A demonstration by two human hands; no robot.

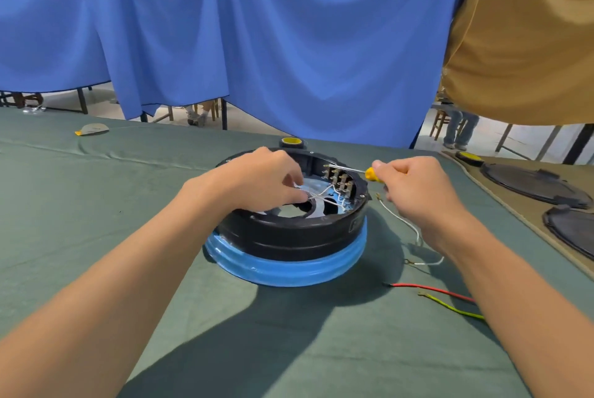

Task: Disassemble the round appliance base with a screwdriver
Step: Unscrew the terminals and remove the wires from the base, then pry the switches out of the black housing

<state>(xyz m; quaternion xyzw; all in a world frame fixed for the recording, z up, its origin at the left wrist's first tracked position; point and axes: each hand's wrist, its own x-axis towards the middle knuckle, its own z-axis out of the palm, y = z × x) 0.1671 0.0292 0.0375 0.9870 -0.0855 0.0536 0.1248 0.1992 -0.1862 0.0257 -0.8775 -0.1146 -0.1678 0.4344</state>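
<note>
Single head-worn view, forward and down, close over the table (pixel 96 192).

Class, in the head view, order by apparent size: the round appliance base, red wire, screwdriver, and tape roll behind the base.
1. round appliance base
2. red wire, by length
3. screwdriver and tape roll: unranked; the right hand hides the handle, the roll sits farther back.

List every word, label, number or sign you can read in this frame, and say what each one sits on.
No text is readable anywhere in this frame.
Small rectangular label on the black wall of the round appliance base: too small and blurred to read.
Screwdriver, white wires inside the base, tape roll: no markings visible.
</note>
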